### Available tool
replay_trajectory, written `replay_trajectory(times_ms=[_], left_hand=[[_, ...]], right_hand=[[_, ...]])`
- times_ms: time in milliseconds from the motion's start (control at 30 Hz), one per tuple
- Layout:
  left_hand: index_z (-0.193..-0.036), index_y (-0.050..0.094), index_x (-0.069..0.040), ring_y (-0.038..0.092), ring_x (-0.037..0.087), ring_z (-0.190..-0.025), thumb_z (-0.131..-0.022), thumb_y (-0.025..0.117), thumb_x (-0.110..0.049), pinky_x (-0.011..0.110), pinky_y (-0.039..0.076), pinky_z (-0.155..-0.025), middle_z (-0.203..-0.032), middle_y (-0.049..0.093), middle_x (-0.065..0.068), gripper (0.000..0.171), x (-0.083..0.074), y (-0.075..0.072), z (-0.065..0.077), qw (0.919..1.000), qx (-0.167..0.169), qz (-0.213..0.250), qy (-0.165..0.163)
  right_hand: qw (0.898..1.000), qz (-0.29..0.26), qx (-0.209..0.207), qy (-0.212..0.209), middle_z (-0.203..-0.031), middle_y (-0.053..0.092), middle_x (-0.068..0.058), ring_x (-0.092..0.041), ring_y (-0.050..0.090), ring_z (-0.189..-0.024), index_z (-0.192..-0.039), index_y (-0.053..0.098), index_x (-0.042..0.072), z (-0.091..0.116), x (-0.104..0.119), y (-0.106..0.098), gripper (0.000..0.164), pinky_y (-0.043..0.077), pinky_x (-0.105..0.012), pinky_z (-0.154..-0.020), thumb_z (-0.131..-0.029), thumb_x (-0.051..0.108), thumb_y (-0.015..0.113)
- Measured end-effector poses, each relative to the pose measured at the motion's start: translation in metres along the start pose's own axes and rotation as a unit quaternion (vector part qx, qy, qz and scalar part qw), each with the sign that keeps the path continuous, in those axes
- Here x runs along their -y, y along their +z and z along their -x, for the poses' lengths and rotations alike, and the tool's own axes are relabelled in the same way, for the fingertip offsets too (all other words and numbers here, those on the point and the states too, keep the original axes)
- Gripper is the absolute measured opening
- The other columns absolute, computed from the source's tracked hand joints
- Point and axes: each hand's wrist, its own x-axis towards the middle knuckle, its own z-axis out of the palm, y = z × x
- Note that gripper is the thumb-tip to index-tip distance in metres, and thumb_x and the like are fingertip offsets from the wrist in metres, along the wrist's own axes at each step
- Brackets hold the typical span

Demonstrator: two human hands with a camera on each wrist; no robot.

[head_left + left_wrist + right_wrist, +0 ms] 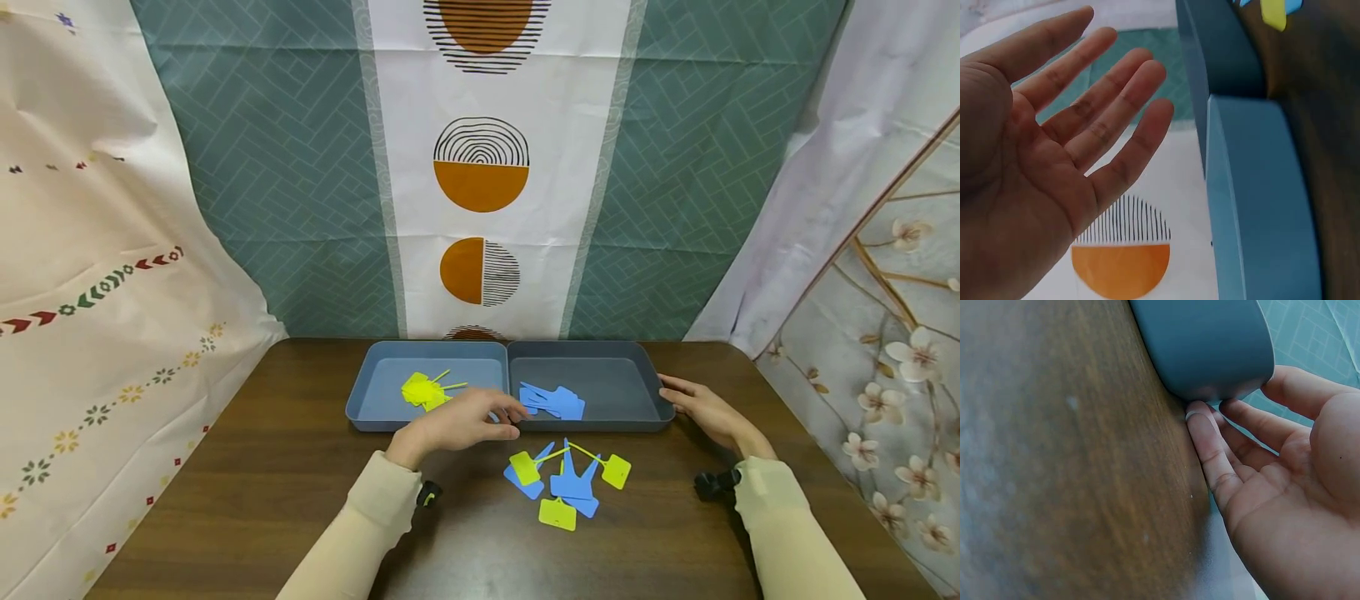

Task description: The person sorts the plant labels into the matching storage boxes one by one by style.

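My left hand (468,418) hovers over the front edge where two trays meet, its fingers loosely extended and holding nothing. With its fingertips, my right hand (708,410) touches the right end wall of the dark grey tray (615,387); the right wrist view shows fingers (1207,440) low against that wall. Several blue plant tags (562,403) lie in the dark tray's left part. In the blue-grey tray (381,400) are several yellow plant tags (420,389), partly behind my left hand. Loose blue tags (573,486) and yellow tags (557,514) overlap on the table before the trays.
The trays stand side by side near the back of the brown wooden table (262,467). Behind them hangs a patterned green and white cloth (300,167). More cloths hang at the left and right sides.
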Motion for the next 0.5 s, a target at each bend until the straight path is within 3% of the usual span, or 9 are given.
replay_trajectory(times_ms=[100,267,367,500], left_hand=[[-0.131,0.07,-0.009,0.064,0.011,-0.102,-0.103,0.067,-0.016,0.024,0.053,-0.089,-0.125,0.07,0.008,0.029,-0.004,0.009,-0.006,0.9998,0.014,-0.004,0.013],[-0.131,0.071,-0.01,0.064,0.01,-0.104,-0.102,0.069,-0.018,0.022,0.052,-0.09,-0.122,0.071,0.004,0.03,-0.005,0.026,-0.012,0.999,0.038,-0.022,0.008],[-0.131,0.071,-0.011,0.063,0.014,-0.107,-0.101,0.071,-0.019,0.022,0.052,-0.091,-0.122,0.07,0.002,0.031,-0.005,0.035,-0.012,0.9981,0.049,-0.036,-0.002],[-0.132,0.072,-0.013,0.063,0.018,-0.109,-0.101,0.071,-0.019,0.023,0.051,-0.09,-0.121,0.067,0.002,0.032,-0.005,0.043,-0.015,0.9967,0.053,-0.062,-0.004]], right_hand=[[1.0,-0.004,-0.003,-0.001,-0.166,0.016,-0.034,-0.048,0.021,-0.152,-0.163,0.018,-0.006,0.0,0.0,-0.001,0.073,0.038,-0.007,-0.092,-0.111,0.033,0.05],[1.0,-0.001,-0.002,-0.002,-0.167,0.016,-0.033,-0.048,0.022,-0.152,-0.163,0.018,-0.005,0.0,0.0,-0.001,0.072,0.039,-0.011,-0.096,-0.112,0.033,0.05],[1.0,0.004,0.001,0.0,-0.167,0.015,-0.033,-0.049,0.021,-0.152,-0.163,0.018,-0.005,0.0,-0.001,0.001,0.072,0.04,-0.026,-0.11,-0.112,0.033,0.049],[1.0,0.006,0.001,0.002,-0.167,0.013,-0.033,-0.05,0.019,-0.152,-0.163,0.017,-0.005,0.0,-0.002,-0.001,0.072,0.029,-0.055,-0.12,-0.112,0.034,0.049]])
